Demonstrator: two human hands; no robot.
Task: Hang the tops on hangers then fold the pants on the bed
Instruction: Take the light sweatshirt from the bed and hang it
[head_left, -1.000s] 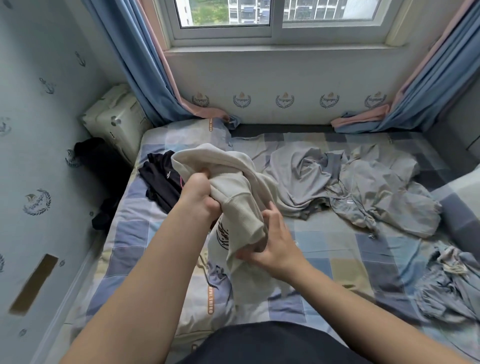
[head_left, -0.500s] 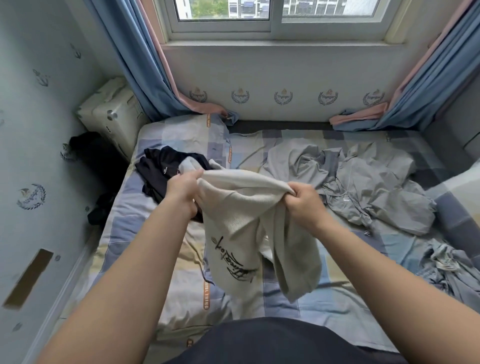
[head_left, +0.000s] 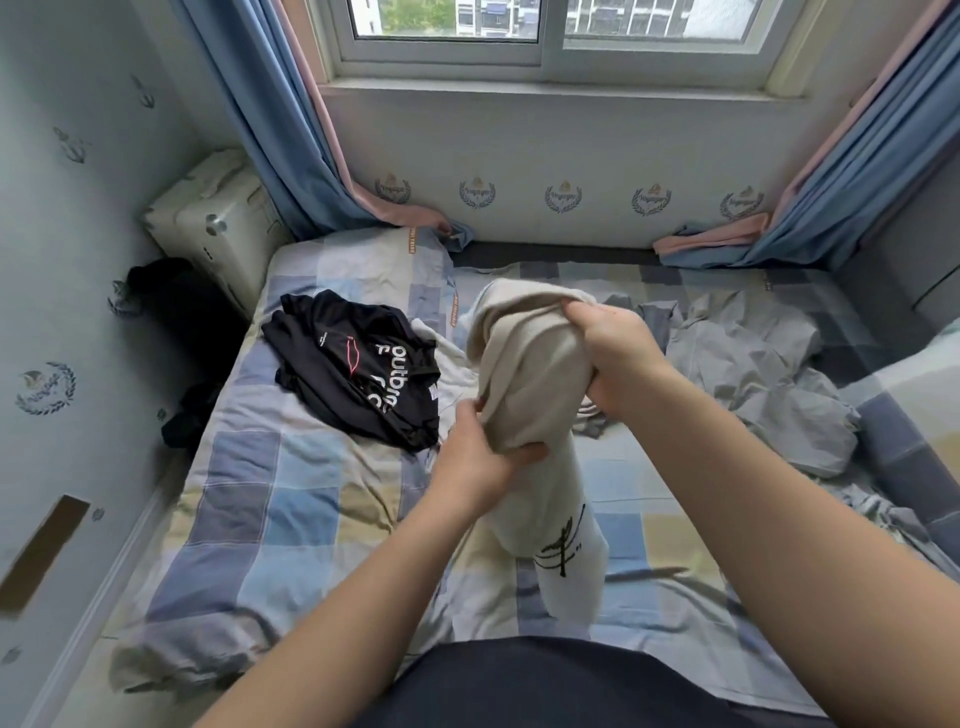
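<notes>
The beige top (head_left: 524, 374) hangs soft and limp above the bed (head_left: 291, 499) — right hand (head_left: 613, 358) fingers (head_left: 582, 312) clamped on its bunched upper end, left hand (head_left: 478, 457) pinching the cloth lower down — so it likely handles best taken by shoulders or collar.

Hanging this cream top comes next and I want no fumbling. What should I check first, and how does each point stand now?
1. Grip on the cream fabric top with black script print by left hand and right hand: ok.
2. Hanger in view: not ok, none visible.
3. Neck opening located: cannot tell, fabric is bunched.
4. Top untwisted: not ok, bunched between the hands.
5. Black T-shirt with white lettering out of the grip, lying on the checked bed sheet: ok.
</notes>
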